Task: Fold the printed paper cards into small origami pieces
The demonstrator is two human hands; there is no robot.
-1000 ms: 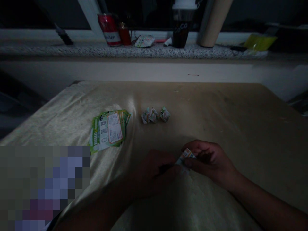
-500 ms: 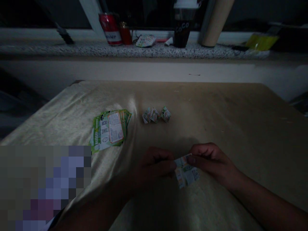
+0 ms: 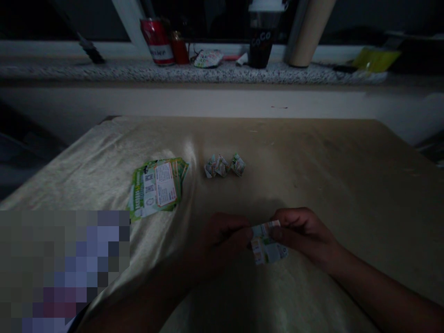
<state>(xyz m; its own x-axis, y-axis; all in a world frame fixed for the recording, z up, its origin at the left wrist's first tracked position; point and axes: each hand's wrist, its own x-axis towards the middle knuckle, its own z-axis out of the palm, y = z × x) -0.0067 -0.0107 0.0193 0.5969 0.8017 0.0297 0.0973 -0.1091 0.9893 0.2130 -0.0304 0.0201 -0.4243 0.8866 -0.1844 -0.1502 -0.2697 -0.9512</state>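
Note:
A small piece of printed paper (image 3: 270, 249), partly folded, is held between my two hands above the cloth. My left hand (image 3: 225, 238) pinches its left edge between thumb and fingers. At the upper right of the paper, my right hand (image 3: 305, 233) grips it with the thumb on top and the fingers curled behind. Farther back, three small folded paper pieces (image 3: 222, 166) lie in a row. A stack of green printed leaflets (image 3: 157, 187) is spread slightly to the left of them.
A wrinkled beige cloth covers the table (image 3: 329, 175). Behind it, a speckled sill (image 3: 121, 71) carries a red can (image 3: 157, 42), a red bottle-like item (image 3: 180, 48), a lidded dark cup (image 3: 262, 41), a tan tube (image 3: 308, 34) and a yellow item (image 3: 376, 60). A blurred-out patch hides the lower left.
The paper has tilted slightly between my fingers, with its lower part raised a little. Both hands keep their hold, and the leaflets and folded pieces stay in place.

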